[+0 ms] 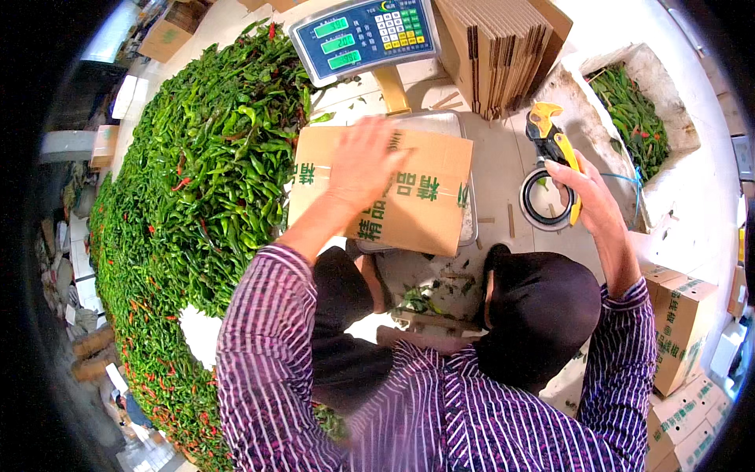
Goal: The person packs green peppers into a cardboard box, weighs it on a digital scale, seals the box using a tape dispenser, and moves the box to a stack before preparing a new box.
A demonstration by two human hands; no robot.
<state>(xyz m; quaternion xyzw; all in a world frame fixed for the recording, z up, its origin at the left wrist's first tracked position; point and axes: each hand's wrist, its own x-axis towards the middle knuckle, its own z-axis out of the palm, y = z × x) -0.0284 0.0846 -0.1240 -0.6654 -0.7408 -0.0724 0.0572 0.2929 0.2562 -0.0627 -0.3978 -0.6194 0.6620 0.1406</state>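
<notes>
A closed cardboard box with green print lies on the metal platform of the scale before my knees. My left hand, slightly blurred, is spread palm down over the box's top, with nothing in its grip. Off to the right of the box, my right hand is closed around the yellow handle of a tape gun. A roll of packing tape sits in the tape gun, which is held apart from the box.
A large heap of green and red chili peppers borders the left side. Behind the box stand the scale's lit display and stacked flat cardboard boxes. At right are a foam box of peppers and printed cartons.
</notes>
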